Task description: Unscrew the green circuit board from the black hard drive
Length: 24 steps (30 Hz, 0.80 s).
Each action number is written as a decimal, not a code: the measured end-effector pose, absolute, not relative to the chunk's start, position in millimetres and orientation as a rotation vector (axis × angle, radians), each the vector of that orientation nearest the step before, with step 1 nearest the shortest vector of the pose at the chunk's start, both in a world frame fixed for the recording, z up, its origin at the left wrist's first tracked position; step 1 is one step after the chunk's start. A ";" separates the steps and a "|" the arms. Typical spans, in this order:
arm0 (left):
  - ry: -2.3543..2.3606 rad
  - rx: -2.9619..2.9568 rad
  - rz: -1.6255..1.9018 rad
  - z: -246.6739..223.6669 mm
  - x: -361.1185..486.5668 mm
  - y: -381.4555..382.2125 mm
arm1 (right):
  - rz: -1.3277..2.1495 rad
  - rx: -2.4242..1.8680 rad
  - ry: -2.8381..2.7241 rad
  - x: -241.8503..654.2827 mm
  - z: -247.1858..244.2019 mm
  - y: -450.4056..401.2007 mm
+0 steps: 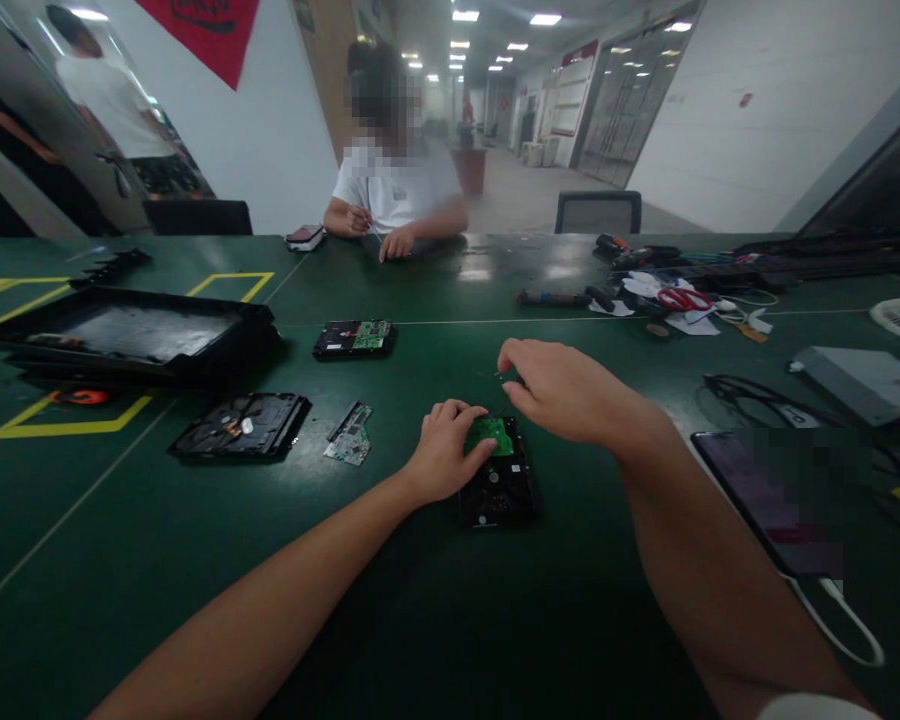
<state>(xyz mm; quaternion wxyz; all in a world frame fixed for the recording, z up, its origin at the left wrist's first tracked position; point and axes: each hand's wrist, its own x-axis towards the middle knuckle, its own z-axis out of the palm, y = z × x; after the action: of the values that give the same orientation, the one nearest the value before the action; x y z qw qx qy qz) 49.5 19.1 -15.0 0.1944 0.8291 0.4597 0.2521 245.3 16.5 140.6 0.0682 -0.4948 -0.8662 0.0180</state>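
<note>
A black hard drive (pixel 499 490) with a green circuit board (pixel 501 436) lies on the table in front of me. My left hand (pixel 448 450) rests over its left side, fingers at the far edge and thumb across the board, steadying it. Just beyond the drive's right far corner, my right hand (pixel 562 385) hovers with bent fingers; a gap shows between thumb and forefinger. Tiny bits, too small to name, are on the table by those fingertips. Left of the drive lies a loose circuit board (pixel 350 434).
Another drive (pixel 354 339) lies farther back, and an opened black unit (pixel 241 428) sits left, near a large black tray (pixel 142 330). At right are a phone (pixel 765 500) with a white cable, a grey box (pixel 862 385) and tangled cables. A person (pixel 397 190) sits opposite.
</note>
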 end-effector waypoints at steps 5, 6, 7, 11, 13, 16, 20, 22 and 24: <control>1.287 2.323 0.705 -15.9 49.4 19.5 | 0.096 -1.456 -2.652 248.6 141.8 16.7; 1.285 2.323 0.705 -16.1 49.4 19.6 | 0.118 -1.411 -2.677 249.2 141.8 16.5; 1.285 2.323 0.707 -16.3 49.3 19.6 | 0.135 -1.374 -2.699 249.4 141.6 16.3; 1.285 2.327 0.713 -17.2 49.1 19.7 | 0.065 -1.438 -2.668 247.5 141.3 15.2; 1.283 2.329 0.708 -17.3 49.1 19.7 | 0.010 -1.526 -2.634 246.6 141.6 14.2; 1.288 2.326 0.706 -17.0 49.2 19.5 | 0.053 -1.479 -2.669 247.6 142.4 12.9; 1.292 2.326 0.705 -16.2 49.0 19.4 | 0.105 -1.354 -2.721 249.3 142.7 13.3; 1.290 2.325 0.700 -15.7 48.7 19.5 | 0.054 -1.418 -2.702 248.4 142.8 13.7; 1.292 2.323 0.695 -15.1 48.4 19.4 | 0.016 -1.478 -2.689 246.9 143.0 13.6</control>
<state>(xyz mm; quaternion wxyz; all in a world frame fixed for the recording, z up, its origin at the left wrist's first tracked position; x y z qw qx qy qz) 48.4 19.4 -15.1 0.1959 0.8291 0.4611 0.2482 246.9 13.6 143.0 0.0365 -0.4815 -0.8757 0.0053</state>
